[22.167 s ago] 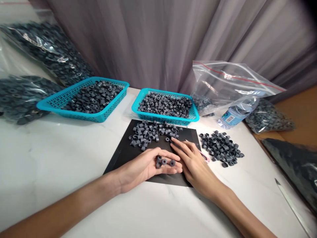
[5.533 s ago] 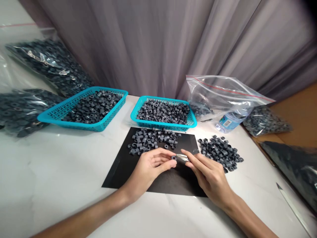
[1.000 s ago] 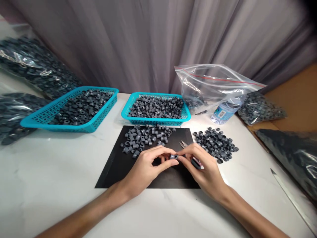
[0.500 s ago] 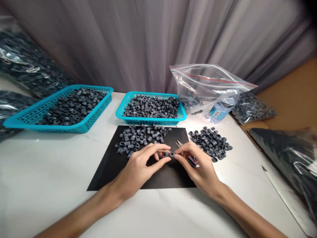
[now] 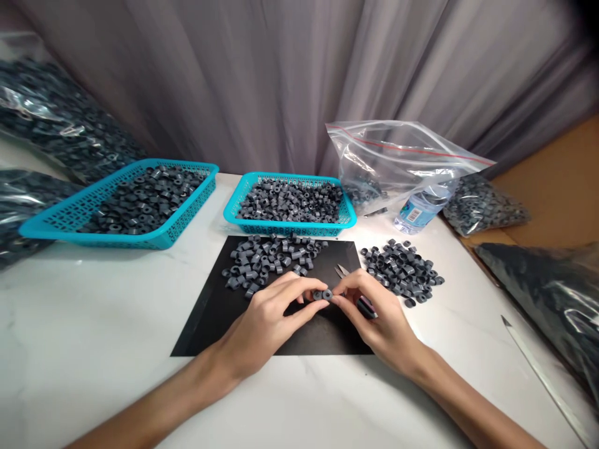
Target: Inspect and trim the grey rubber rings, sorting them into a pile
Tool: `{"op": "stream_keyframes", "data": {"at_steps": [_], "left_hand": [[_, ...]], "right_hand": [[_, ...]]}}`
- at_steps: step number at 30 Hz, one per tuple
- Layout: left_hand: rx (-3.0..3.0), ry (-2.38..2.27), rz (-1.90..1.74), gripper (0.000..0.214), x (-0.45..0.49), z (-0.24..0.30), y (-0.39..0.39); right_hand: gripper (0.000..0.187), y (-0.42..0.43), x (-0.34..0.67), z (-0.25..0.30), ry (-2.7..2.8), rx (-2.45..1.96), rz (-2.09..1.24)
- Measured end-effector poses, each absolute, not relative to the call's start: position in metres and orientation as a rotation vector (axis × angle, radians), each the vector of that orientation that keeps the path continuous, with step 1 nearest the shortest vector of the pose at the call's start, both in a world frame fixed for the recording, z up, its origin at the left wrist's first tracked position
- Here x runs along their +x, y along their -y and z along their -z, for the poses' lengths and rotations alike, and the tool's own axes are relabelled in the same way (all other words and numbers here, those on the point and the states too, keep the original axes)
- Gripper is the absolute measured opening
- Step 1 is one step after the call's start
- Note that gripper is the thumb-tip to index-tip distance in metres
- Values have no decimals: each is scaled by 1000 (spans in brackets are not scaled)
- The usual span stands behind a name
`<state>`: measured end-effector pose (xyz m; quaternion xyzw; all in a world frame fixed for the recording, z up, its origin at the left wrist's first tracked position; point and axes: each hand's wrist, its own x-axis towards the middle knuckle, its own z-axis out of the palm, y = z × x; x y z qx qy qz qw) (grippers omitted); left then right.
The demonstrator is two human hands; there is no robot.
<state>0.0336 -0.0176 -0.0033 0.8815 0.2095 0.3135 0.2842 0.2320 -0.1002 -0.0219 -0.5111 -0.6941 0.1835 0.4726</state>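
Over a black mat (image 5: 219, 330), two small dark grey ring-shaped pieces meet side by side between my fingertips. My left hand (image 5: 271, 312) pinches the left ring piece (image 5: 317, 295) between thumb and fingers. The right ring piece (image 5: 327, 295) sits in the pinch of my right hand (image 5: 379, 312). Each shows a round end with a hole facing me. Whether the two are joined I cannot tell. Under my right hand lie scissors (image 5: 341, 270), with the handles partly hidden. A pile of grey plastic pieces (image 5: 266, 259) lies on the mat just beyond my left hand.
Another pile of grey pieces (image 5: 405, 271) lies on the white table right of the mat. Two blue baskets (image 5: 163, 240) (image 5: 290, 229) hold more pieces. Behind stand a zip bag (image 5: 374, 149) and a water bottle (image 5: 418, 209). Filled bags (image 5: 547, 287) flank both sides.
The scene has shifted slightly to the right as the camera turned. Both hands keep their pinch, and the two ring pieces now sit closer together, their holes facing me more.
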Motion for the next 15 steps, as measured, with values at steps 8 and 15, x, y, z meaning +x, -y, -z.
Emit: {"op": "stream_keyframes", "data": {"at_steps": [8,15], "left_hand": [[2583,-443,-818,21,31,0,14],[2562,-464,-772,21,31,3,15]], "right_hand": [[7,101,232,27,1741,-1305,-401],[8,101,230,30,1784,-1329,-357]]}}
